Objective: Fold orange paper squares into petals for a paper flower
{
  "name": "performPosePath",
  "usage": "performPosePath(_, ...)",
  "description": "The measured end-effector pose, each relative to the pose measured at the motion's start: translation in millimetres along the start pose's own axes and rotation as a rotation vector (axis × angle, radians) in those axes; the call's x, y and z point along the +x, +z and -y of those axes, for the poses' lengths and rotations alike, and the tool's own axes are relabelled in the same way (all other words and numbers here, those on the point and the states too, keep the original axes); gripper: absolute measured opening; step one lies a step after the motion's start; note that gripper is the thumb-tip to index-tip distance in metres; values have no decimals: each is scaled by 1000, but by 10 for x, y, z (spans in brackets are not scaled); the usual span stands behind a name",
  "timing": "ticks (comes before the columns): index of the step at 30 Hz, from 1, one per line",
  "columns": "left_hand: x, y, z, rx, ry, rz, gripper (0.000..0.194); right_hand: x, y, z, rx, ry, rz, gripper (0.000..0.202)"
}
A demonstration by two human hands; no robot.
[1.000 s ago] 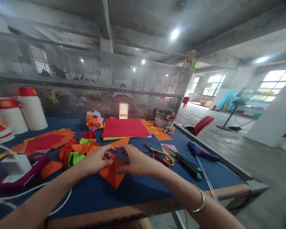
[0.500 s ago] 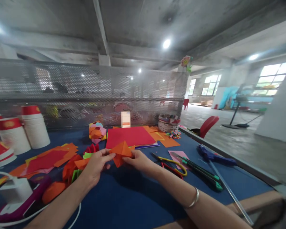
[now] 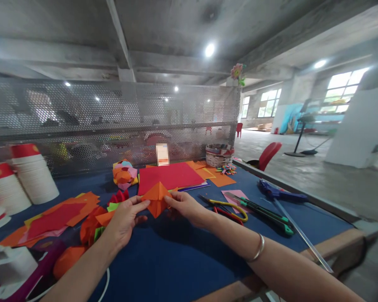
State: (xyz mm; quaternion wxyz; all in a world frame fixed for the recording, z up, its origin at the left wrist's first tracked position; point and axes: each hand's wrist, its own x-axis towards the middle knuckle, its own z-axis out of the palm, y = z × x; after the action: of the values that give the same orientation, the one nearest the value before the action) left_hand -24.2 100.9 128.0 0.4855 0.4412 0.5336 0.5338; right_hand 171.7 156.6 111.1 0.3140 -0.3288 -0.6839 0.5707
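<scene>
Before you spreads the blue tabletop [image 3: 164,260], with the perforated metal panel [image 3: 113,121] standing along its far side. Stacked paper cups [image 3: 36,176] stand at the left, and red sheets [image 3: 171,176] lie on a pile near the middle. To their right sits the woven basket [image 3: 219,157]. Farther right, your green-and-black cutter [image 3: 266,216] lies beside the yellow-and-red scissors [image 3: 229,208], with the blue glue gun [image 3: 280,193] just beyond. Smallest of these is the folded orange paper [image 3: 157,200], raised over the tabletop in front of the red sheets: your left hand [image 3: 126,218] pinches its left corner between thumb and fingers, and your right hand [image 3: 187,206] grips its right side.
</scene>
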Motion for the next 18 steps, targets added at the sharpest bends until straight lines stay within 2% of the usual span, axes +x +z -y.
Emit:
performPosePath(4,-25,38,-42,6,-38,11,32,14,7,-56,7,16,-23,30)
performPosePath(18,-45,112,-23,-5,26,56,33,25,42,-108,-92,-32,-10,27)
